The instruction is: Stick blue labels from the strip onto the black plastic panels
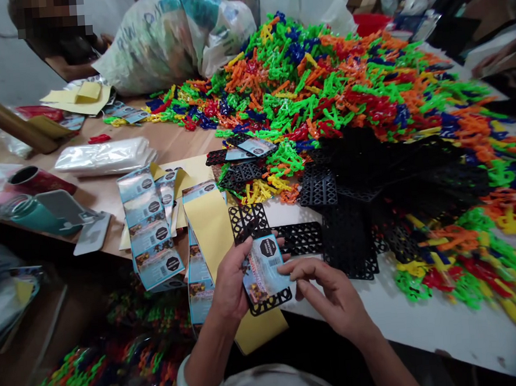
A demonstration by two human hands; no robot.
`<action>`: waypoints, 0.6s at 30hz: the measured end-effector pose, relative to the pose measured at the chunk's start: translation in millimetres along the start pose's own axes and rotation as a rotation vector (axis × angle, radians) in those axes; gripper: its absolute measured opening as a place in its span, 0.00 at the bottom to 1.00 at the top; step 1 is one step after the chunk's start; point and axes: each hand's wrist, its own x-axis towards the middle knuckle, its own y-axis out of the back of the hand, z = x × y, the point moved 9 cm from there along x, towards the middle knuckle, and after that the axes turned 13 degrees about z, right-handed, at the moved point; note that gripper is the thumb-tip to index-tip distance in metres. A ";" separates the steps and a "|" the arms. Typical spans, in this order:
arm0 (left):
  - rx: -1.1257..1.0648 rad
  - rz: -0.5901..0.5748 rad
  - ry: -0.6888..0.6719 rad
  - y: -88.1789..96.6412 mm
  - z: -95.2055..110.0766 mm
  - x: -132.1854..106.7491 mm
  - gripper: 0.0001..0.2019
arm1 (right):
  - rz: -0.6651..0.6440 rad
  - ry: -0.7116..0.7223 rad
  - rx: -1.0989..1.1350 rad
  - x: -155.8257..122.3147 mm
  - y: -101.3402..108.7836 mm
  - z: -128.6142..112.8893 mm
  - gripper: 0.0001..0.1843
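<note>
My left hand (pixel 228 282) grips a black plastic lattice panel (pixel 271 304) from its left side, thumb on top and fingertips showing past the right edge. A blue printed sticker label (pixel 265 265) with a black octagon and a barcode lies over the middle of the panel. At the label's right edge, my right hand (pixel 334 296) touches it with the index finger; its fingers are bent and apart. Strips of the same labels (pixel 150 223) hang over the table edge left of my hands, beside a yellow backing strip (pixel 208 231).
Black lattice panels (pixel 348 240) lie stacked to the right. Behind rises a heap of colourful plastic toy pieces (pixel 321 84). A stuffed sack (pixel 174 41), clear plastic bags (pixel 105 156), a phone stand (pixel 92 232) and a teal jar (pixel 36 212) stand leftward. A person (pixel 66 53) sits across.
</note>
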 end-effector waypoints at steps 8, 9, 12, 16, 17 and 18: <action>-0.022 0.029 -0.081 3.7 3.9 6.6 0.22 | 0.094 0.288 -0.243 -6.9 8.1 -30.3 0.17; -0.037 0.024 -0.083 1.6 3.4 6.6 0.22 | 0.035 0.334 -0.294 -8.8 -2.8 -35.6 0.20; -0.084 0.014 -0.092 -2.9 5.4 6.1 0.22 | -0.149 0.452 -0.461 -23.0 -44.2 -40.4 0.34; -0.082 -0.013 -0.080 -1.1 10.4 7.5 0.25 | -0.172 0.569 -0.571 -48.9 -77.1 -41.7 0.44; -0.080 -0.019 -0.076 0.4 10.9 8.2 0.25 | -0.174 0.580 -0.557 -52.9 -79.5 -43.3 0.43; -0.082 -0.022 -0.072 2.1 10.8 8.7 0.26 | -0.177 0.581 -0.536 -54.3 -79.7 -45.3 0.41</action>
